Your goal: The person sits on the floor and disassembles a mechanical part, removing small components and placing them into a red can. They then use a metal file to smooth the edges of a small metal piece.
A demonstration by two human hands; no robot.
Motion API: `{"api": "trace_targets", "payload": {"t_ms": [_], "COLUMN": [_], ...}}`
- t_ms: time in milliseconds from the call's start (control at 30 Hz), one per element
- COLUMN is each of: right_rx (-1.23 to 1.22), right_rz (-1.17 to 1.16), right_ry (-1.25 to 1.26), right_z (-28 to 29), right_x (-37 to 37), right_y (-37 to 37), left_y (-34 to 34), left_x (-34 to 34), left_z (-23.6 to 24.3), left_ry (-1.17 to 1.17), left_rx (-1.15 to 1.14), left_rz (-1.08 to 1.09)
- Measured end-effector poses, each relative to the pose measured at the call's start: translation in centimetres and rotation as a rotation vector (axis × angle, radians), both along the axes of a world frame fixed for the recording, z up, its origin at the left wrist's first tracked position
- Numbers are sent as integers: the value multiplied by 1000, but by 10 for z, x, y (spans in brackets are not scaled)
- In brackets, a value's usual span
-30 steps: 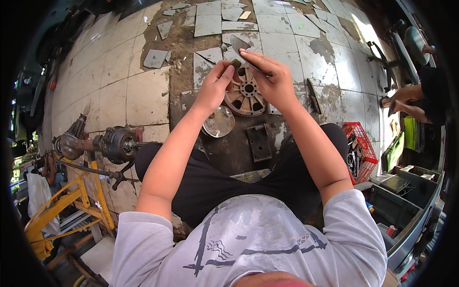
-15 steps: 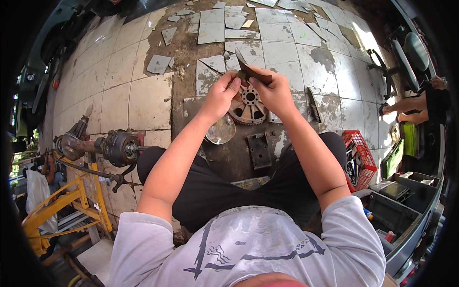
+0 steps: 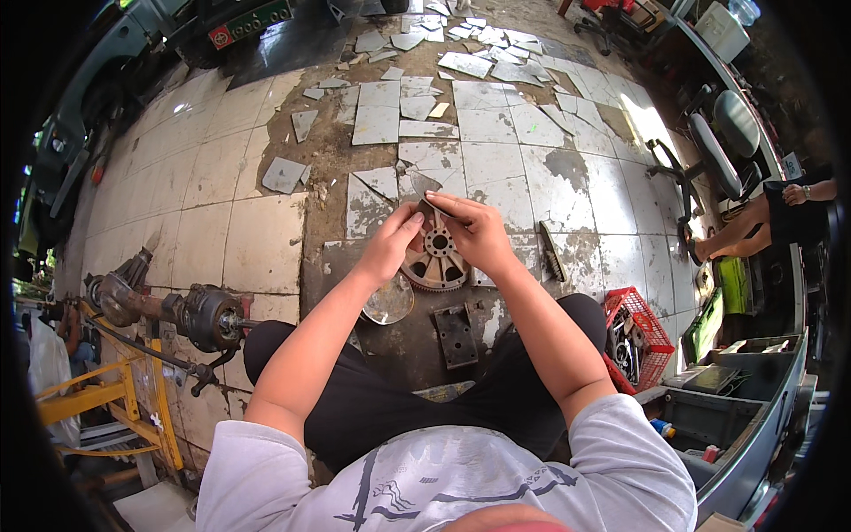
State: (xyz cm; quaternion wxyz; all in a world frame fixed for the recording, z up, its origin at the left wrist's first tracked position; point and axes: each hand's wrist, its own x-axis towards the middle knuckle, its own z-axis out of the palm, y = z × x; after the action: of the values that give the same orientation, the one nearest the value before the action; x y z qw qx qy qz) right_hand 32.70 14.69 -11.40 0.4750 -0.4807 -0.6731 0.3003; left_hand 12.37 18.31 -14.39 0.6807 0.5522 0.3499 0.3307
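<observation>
My left hand (image 3: 390, 246) and my right hand (image 3: 476, 232) meet in front of me, both closed on a thin dark sheet that looks like sandpaper (image 3: 431, 215). The right fingers lie across it, while the left thumb and fingers pinch its left side. Whether a small part sits under the sheet is hidden by my fingers. Below the hands a toothed flywheel (image 3: 436, 275) with a ring of bolt holes lies on the floor. Nearer me are a round metal dish (image 3: 390, 301) and a dark metal block with holes (image 3: 456, 337).
A brush (image 3: 553, 253) lies right of the flywheel. Beside my right knee stands a red crate (image 3: 654, 341) of tools, with a grey toolbox (image 3: 722, 417) beyond. An axle (image 3: 182, 312) and yellow frame (image 3: 102, 403) stand left. Broken tiles (image 3: 465, 64) litter the far floor; a person sits far right.
The view has tilted up, so everything sits lower in the picture. My right fingers now lie flatter over the sheet, and less of it sticks out.
</observation>
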Motion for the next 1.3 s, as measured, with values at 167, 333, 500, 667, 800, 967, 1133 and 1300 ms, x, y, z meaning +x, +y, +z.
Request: {"api": "trace_targets", "payload": {"t_ms": [167,333,500,667,800,967,1133,1300], "right_rx": [308,171,-86,186,129,-9,324,235], "right_rz": [26,-65,-68,-70,-122,-110,-36,-145], "right_ry": [-114,-61,12,-50,3,-17,-36,59], "right_z": [18,5,-3,9,-3,0,15,-9], "right_x": [-6,-1,-4,-5,-5,1,-6,-3], "right_y": [-4,-3,-2,-1,4,1,-3,9], "left_y": [5,6,5,-2,5,5,1,3], "left_x": [-1,-5,-3,-3,1,5,0,5], "left_z": [3,-2,-1,7,-1,3,0,3], "left_ry": [51,37,71,106,81,86,97,61], "left_rx": [59,106,153,112,143,146,109,181], "left_rz": [31,4,10,38,21,10,50,15]}}
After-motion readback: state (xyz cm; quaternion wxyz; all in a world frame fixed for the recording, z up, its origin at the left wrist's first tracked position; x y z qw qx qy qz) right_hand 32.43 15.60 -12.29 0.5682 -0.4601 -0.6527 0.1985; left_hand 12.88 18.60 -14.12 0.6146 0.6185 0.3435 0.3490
